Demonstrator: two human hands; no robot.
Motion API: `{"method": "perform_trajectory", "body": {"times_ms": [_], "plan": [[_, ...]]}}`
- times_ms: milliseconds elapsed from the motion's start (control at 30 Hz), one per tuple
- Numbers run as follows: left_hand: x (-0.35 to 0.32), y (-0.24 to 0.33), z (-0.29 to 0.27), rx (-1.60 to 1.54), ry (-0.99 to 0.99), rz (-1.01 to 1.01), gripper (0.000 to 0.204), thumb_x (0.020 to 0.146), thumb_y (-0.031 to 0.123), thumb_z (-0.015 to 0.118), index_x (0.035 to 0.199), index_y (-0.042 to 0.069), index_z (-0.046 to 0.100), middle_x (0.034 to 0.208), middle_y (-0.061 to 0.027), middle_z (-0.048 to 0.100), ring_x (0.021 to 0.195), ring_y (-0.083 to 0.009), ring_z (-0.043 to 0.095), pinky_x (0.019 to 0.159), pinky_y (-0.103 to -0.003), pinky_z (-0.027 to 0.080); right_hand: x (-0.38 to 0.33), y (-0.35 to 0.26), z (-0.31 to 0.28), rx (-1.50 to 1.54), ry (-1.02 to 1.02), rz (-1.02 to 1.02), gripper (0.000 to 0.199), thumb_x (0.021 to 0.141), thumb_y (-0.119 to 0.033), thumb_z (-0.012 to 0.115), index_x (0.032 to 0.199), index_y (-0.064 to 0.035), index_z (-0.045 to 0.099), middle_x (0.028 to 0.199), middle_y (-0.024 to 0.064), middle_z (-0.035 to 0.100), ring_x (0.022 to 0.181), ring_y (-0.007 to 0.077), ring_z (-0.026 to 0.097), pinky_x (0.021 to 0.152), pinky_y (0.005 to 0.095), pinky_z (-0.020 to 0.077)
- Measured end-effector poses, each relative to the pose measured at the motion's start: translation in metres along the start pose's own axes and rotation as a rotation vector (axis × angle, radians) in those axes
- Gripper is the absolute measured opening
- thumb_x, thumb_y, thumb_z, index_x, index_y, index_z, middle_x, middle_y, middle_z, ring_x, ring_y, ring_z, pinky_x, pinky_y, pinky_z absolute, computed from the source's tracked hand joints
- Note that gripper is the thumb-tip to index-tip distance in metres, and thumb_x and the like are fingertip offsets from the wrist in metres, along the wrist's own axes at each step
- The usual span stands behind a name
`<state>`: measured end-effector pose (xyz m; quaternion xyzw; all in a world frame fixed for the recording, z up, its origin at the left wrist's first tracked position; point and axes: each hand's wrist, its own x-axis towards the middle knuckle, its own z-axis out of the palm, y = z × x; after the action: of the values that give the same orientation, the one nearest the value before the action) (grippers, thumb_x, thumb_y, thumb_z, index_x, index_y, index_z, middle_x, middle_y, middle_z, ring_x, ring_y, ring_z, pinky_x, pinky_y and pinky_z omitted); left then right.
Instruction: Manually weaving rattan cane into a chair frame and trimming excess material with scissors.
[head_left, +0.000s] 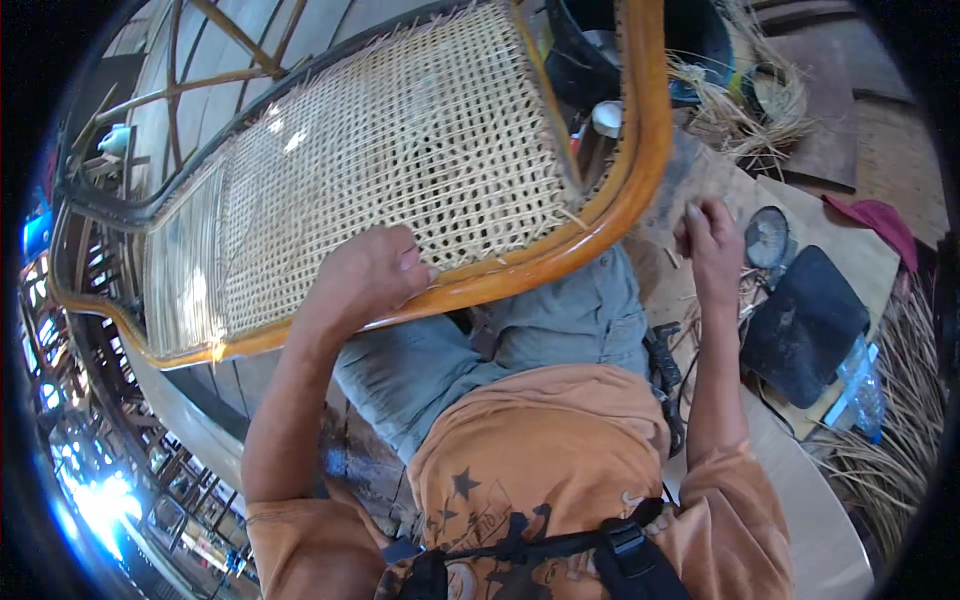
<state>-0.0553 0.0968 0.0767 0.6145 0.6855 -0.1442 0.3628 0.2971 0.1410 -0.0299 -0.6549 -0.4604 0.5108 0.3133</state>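
A wooden chair frame (pixel 610 200) with a woven cane panel (pixel 400 170) lies tilted across my lap. My left hand (pixel 370 275) rests on the panel's near edge, fingers curled against the weave beside the orange-brown rail. My right hand (pixel 712 245) is out to the right of the frame, above a wooden board, fingers pinched together; I cannot tell whether a thin cane strand is between them. My grey trousers and orange shirt fill the lower middle.
A dark flat pad (pixel 805 325) and a round dark object (pixel 768 238) lie on the board (pixel 850 250) at right. Loose cane strands (pixel 740 105) pile at upper right and lower right (pixel 890 460). A dark bucket (pixel 600 50) stands behind the chair.
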Motion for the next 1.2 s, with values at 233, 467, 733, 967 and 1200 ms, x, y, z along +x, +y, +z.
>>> {"method": "perform_trajectory", "body": {"times_ms": [233, 467, 733, 967, 1200], "plan": [[-0.013, 0.0, 0.026, -0.115, 0.33, 0.281, 0.012, 0.083, 0.015, 0.062, 0.087, 0.004, 0.059, 0.084, -0.0121, 0.057, 0.076, -0.0299, 0.059, 0.068, -0.038, 0.049, 0.094, 0.049, 0.016, -0.256, -0.079, -0.301, 0.022, 0.091, -0.02, 0.059, 0.105, -0.0032, 0.064, 0.079, 0.0011, 0.064, 0.072, 0.013, 0.059, 0.068, 0.0284, 0.048], [-0.009, -0.007, 0.021, -0.128, 0.245, 0.353, 0.008, 0.083, 0.009, 0.059, 0.09, 0.005, 0.058, 0.085, -0.0105, 0.056, 0.08, -0.0296, 0.06, 0.069, -0.04, 0.05, 0.079, 0.028, 0.034, -0.13, -0.121, -0.399, 0.025, 0.088, -0.02, 0.062, 0.107, -0.0045, 0.065, 0.097, 0.0015, 0.068, 0.089, 0.0115, 0.061, 0.08, 0.0276, 0.0476], [0.007, -0.014, 0.0, -0.024, 0.014, 0.448, 0.01, 0.08, 0.01, 0.057, 0.09, 0.005, 0.056, 0.086, -0.0105, 0.055, 0.079, -0.03, 0.06, 0.067, -0.04, 0.05, 0.091, 0.051, 0.032, -0.387, -0.065, -0.22, 0.027, 0.087, -0.019, 0.059, 0.11, -0.0043, 0.062, 0.099, 0.0118, 0.069, 0.092, 0.0219, 0.064, 0.08, 0.034, 0.0487], [0.016, -0.008, -0.008, 0.035, -0.092, 0.493, 0.012, 0.077, 0.012, 0.058, 0.087, 0.005, 0.055, 0.085, -0.0112, 0.055, 0.078, -0.0322, 0.06, 0.067, -0.043, 0.05, 0.108, 0.096, 0.023, -0.199, 0.043, -0.176, 0.031, 0.089, -0.022, 0.057, 0.114, -0.0033, 0.06, 0.1, 0.0117, 0.068, 0.09, 0.0224, 0.064, 0.08, 0.0334, 0.0482], [0.022, -0.02, 0.001, -0.032, -0.038, 0.53, 0.013, 0.082, 0.013, 0.057, 0.085, 0.001, 0.056, 0.083, -0.0135, 0.057, 0.077, -0.0332, 0.059, 0.068, -0.044, 0.048, 0.109, 0.085, 0.004, 0.023, 0.053, -0.121, 0.03, 0.091, -0.021, 0.057, 0.115, -0.0035, 0.059, 0.098, 0.0093, 0.067, 0.087, 0.0203, 0.063, 0.079, 0.032, 0.048]]}}
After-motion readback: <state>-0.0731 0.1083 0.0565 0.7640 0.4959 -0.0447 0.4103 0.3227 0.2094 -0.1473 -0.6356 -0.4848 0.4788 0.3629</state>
